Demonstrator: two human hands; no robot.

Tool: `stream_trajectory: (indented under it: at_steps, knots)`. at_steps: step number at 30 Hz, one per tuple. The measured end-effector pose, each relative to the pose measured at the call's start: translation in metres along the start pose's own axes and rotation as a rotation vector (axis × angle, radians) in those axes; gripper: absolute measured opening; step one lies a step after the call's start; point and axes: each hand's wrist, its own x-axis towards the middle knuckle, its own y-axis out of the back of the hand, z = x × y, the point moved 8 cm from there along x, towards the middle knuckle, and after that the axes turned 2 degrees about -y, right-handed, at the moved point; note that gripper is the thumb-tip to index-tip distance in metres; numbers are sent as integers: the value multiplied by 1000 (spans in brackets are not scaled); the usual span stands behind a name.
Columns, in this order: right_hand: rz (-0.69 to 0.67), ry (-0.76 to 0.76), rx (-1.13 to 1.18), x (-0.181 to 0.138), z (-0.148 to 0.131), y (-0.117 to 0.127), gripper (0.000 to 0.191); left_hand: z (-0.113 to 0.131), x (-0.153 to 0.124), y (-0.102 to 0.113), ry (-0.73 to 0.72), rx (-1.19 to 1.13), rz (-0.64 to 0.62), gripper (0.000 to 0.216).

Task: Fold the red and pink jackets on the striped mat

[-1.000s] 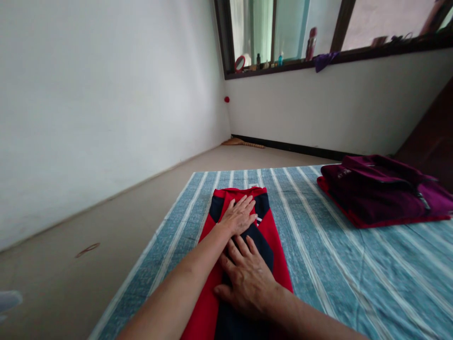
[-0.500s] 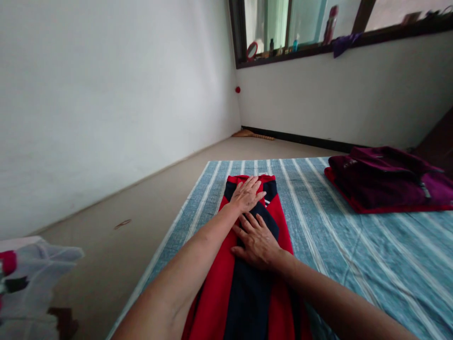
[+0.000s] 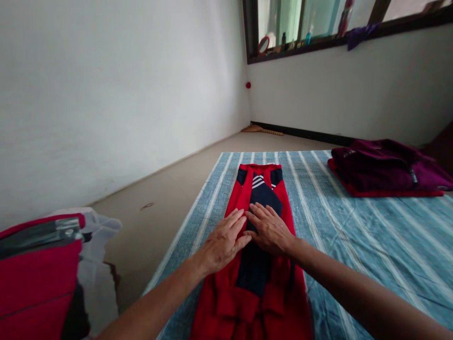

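Note:
A red and navy garment [image 3: 260,189], folded into a long narrow strip, lies on a blue striped sheet [image 3: 354,236]. My left hand [image 3: 222,242] rests flat on its red left side, fingers stretched out and together. Beside it, my right hand [image 3: 269,229] lies flat on the navy middle panel, fingers spread. The two hands touch at the fingertips near the garment's middle. Neither hand holds anything.
A stack of folded maroon and purple clothes [image 3: 385,167] sits at the sheet's far right. A heap of red, black and white clothes [image 3: 46,269] lies on the floor at the left. White walls stand close, with a window ledge [image 3: 318,40] holding small bottles.
My left hand has slid back from the garment's far end to its middle, beside my right hand. The view has shifted, so the clothes heap at the left now shows.

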Motion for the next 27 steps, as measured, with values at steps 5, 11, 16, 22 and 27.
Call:
stream_trajectory:
  at_steps: [5,11,16,22,27]
  knots:
    - [-42,-5,8,-37,-12,-23,61,12,-28,-32,96,-20,-123,65]
    - [-6,-34,15,-46,-10,-26,56,10,-28,-38,130,-14,-124,62]
    - [62,113,61,-95,-26,-11,42,28,-55,-6,-18,-19,41,48]
    - [0,275,9,-171,-31,-13,63,31,-114,6,-198,103,56,45]
    - [-108,298,-38,-195,-27,-19,79,26,-142,9,-214,167,-58,66]
